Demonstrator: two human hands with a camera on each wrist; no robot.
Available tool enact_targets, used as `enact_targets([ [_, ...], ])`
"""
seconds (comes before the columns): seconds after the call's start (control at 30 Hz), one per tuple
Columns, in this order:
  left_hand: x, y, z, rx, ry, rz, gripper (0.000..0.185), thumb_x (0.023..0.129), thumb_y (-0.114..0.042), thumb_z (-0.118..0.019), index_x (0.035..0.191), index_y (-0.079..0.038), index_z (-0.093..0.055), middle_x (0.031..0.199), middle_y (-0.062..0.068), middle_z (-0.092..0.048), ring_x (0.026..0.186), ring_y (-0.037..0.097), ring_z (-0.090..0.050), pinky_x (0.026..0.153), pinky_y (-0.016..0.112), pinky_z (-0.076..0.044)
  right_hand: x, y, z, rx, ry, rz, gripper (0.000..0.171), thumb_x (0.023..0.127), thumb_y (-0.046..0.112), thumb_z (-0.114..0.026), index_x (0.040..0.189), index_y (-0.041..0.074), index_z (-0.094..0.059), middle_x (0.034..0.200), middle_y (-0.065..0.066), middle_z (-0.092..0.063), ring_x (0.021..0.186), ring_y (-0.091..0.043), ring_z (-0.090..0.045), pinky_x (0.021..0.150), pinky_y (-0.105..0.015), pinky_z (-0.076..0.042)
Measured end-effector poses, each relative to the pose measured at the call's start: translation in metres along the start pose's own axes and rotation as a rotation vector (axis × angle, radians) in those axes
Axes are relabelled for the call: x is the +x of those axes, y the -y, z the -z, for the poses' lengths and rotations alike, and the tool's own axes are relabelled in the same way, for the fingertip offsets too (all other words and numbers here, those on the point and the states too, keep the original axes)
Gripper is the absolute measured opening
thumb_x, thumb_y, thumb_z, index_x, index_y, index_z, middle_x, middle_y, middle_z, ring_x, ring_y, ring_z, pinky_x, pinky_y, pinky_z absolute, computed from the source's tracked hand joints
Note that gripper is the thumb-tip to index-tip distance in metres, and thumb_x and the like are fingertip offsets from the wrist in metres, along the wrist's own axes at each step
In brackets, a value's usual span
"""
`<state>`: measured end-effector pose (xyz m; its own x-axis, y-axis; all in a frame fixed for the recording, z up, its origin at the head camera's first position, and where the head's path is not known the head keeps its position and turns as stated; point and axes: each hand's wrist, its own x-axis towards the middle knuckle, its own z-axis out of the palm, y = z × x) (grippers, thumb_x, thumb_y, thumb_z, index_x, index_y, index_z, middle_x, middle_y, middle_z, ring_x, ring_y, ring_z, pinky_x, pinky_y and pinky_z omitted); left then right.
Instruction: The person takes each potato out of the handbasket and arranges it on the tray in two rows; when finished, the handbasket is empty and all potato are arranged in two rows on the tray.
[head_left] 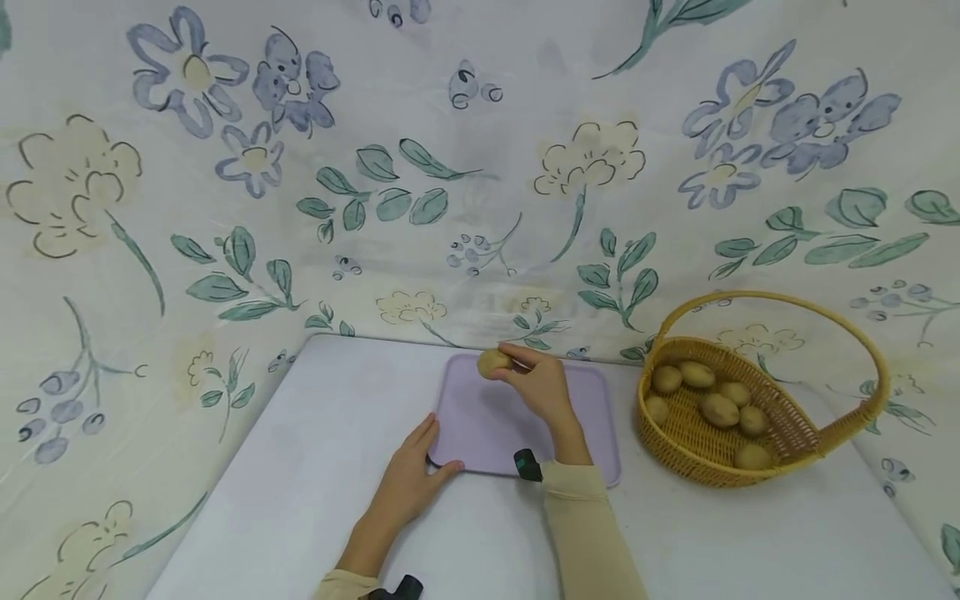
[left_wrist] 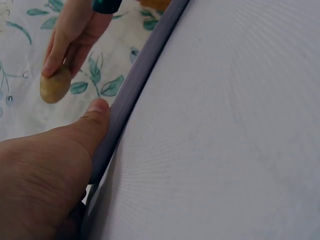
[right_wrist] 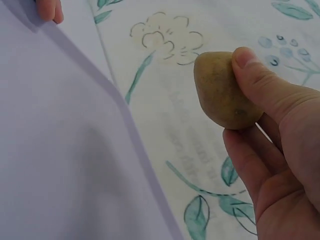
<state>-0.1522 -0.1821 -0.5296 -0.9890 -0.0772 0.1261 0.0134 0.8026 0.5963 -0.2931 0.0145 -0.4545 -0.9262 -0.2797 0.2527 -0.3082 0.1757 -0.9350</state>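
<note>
My right hand pinches a potato between thumb and fingers, above the far part of a pale purple tray. In the right wrist view the potato is roundish and brown-yellow, with the thumb on its upper side and fingertips at its lower side. My left hand holds the tray at its near left corner. Its thumb lies at the near rim in the left wrist view, and its fingers reach along the left side. Part of those fingers is hidden in the left wrist view.
A yellow wicker basket with a tall handle stands right of the tray, holding several potatoes. White table surface surrounds the tray. A flower-printed cloth hangs behind the table and along its sides.
</note>
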Motion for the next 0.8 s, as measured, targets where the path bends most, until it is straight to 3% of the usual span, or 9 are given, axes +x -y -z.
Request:
enact_targets([
  [0.13, -0.001, -0.001, 0.001, -0.001, -0.001, 0.002, 0.087, 0.08, -0.051, -0.069, 0.144, -0.003, -0.037, 0.154, 0.009, -0.031, 0.142, 0.028, -0.031, 0.116, 0.045, -0.031, 0.01, -0.011, -0.011, 0.037, -0.005, -0.031, 0.048, 0.07, 0.021, -0.082, 0.115, 0.012, -0.069, 0.12, -0.006, -0.068, 0.111, -0.019, -0.065, 0.088, -0.021, -0.055],
  [0.33, 0.0, 0.001, 0.001, -0.007, 0.005, 0.006, 0.087, 0.08, -0.052, -0.068, 0.144, -0.003, -0.036, 0.155, 0.007, -0.031, 0.143, 0.027, -0.031, 0.116, 0.044, -0.03, 0.016, -0.018, -0.022, 0.038, -0.008, -0.04, 0.047, 0.069, 0.023, -0.083, 0.113, 0.013, -0.07, 0.117, -0.005, -0.069, 0.11, -0.019, -0.065, 0.086, -0.023, -0.056],
  [0.8, -0.001, 0.001, 0.001, -0.012, -0.005, -0.013, 0.088, 0.08, -0.054, -0.067, 0.144, -0.002, -0.036, 0.154, 0.008, -0.031, 0.142, 0.027, -0.031, 0.116, 0.045, -0.03, 0.027, -0.033, -0.04, -0.084, 0.023, -0.151, 0.048, 0.071, 0.026, -0.081, 0.116, 0.016, -0.068, 0.12, -0.005, -0.067, 0.11, -0.018, -0.065, 0.085, -0.024, -0.057],
])
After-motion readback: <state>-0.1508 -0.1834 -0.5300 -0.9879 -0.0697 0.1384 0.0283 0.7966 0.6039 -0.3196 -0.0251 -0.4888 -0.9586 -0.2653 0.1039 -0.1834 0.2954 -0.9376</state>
